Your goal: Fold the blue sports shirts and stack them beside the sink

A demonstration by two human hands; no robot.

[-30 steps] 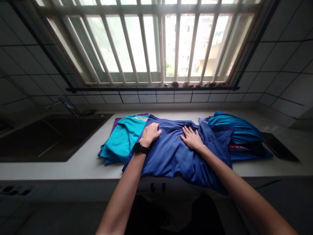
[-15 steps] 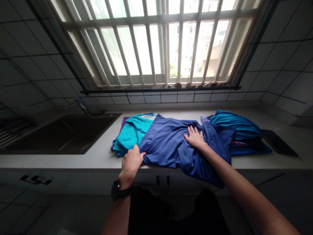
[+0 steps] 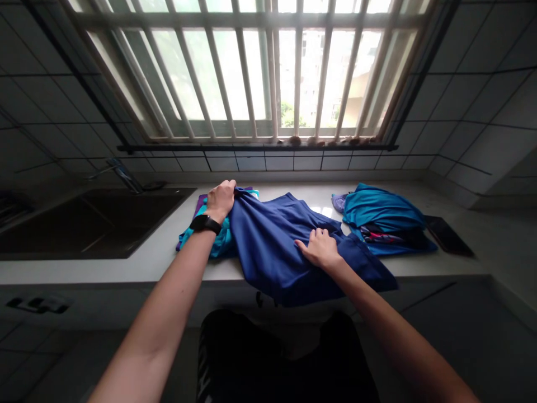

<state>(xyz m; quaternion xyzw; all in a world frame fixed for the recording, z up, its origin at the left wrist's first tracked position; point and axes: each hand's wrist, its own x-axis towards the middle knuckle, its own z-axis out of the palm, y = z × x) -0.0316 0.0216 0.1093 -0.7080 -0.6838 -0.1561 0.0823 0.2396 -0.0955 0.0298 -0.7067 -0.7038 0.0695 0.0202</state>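
A dark blue shirt (image 3: 268,240) lies creased across the counter, its lower edge hanging over the front. My left hand (image 3: 221,200), with a black watch on its wrist, is closed around the shirt's far left corner and holds it raised. My right hand (image 3: 319,247) rests on the shirt right of its middle, thumb apart and fingers slightly bent, pressing on the cloth. Under and beside my left forearm is a stack of folded turquoise and purple clothes (image 3: 222,240), partly covered by the blue shirt.
To the right a pile of teal-blue clothes (image 3: 381,207) sits near a dark flat phone-like object (image 3: 448,235). A dark sink (image 3: 92,224) with a faucet (image 3: 123,174) is at the left. Behind the white counter (image 3: 159,271) stands a barred window (image 3: 255,78).
My left hand has moved from the shirt's near left edge to its far left corner, lifting the cloth. My right hand stays on the shirt, fingers more bent. The shirt's right part has shifted toward me.
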